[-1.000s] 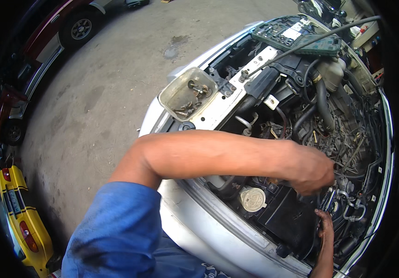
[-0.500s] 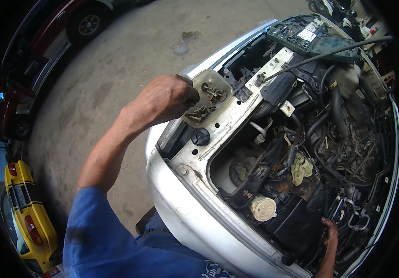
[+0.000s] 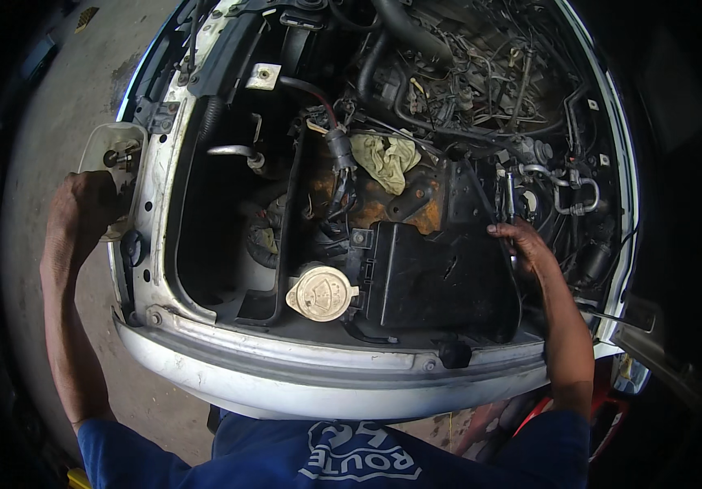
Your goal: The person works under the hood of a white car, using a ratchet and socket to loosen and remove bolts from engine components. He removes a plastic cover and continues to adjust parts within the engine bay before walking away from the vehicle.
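Note:
My left hand (image 3: 82, 204) is closed at the near end of a translucent plastic tub (image 3: 90, 140). Its fingertips are in shadow, so whatever they hold is hidden. Rusty bolts (image 3: 123, 156) lie in the tub, which rests at the white front panel of the open engine bay. On the right, my right hand (image 3: 522, 242) is closed around a slim silver wrench-like tool (image 3: 510, 194). That tool stands along the right side of a black plastic box (image 3: 441, 281), among metal pipes.
A round cream reservoir cap (image 3: 323, 293) sits left of the black box. Behind it, a crumpled pale-yellow cloth (image 3: 385, 159) lies by a rusty tray (image 3: 424, 213). Hoses and wiring (image 3: 473, 90) crowd the far side. The white fender (image 3: 286, 379) runs between me and the bay.
My view has swung right, toward the engine bay, so the cars at left have mostly left the picture. The left hand stays at the tub, and more of the right arm shows.

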`<act>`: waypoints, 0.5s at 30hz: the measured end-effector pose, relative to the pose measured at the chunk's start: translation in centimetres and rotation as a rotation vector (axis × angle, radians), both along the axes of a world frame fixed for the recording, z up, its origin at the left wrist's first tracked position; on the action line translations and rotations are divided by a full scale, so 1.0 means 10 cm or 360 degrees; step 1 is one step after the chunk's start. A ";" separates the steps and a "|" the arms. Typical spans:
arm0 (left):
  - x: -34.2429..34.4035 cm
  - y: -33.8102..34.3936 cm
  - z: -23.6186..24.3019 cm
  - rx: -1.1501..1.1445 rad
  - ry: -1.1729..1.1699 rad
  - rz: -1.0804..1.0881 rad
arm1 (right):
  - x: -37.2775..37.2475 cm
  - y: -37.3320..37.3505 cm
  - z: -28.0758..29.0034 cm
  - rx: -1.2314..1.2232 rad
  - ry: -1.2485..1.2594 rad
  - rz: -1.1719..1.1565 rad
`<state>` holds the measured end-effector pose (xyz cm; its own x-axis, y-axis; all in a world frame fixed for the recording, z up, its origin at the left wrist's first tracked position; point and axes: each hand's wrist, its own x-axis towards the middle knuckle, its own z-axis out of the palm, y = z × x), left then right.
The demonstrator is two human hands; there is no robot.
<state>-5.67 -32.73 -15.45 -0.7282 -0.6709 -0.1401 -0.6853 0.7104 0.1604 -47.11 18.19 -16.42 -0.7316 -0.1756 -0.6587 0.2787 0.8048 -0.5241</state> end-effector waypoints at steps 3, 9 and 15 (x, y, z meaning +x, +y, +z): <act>0.02 0.01 0.15 -0.0025 0.0236 0.0076 | 0.02 -0.03 0.00 -0.0046 -0.0050 -0.0055; -0.61 0.61 0.75 0.0756 0.0770 -0.0727 | 0.05 -0.06 -0.02 -0.0111 -0.0054 -0.0122; -2.58 1.64 0.19 0.1171 0.0721 -0.1324 | 0.03 -0.04 0.01 -0.0124 -0.0084 -0.0051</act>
<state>-31.49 -16.34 -13.53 -0.9828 0.1619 0.0885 0.1639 0.5459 0.8217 -46.78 17.75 -16.35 -0.7023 -0.2049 -0.6818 0.3325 0.7525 -0.5686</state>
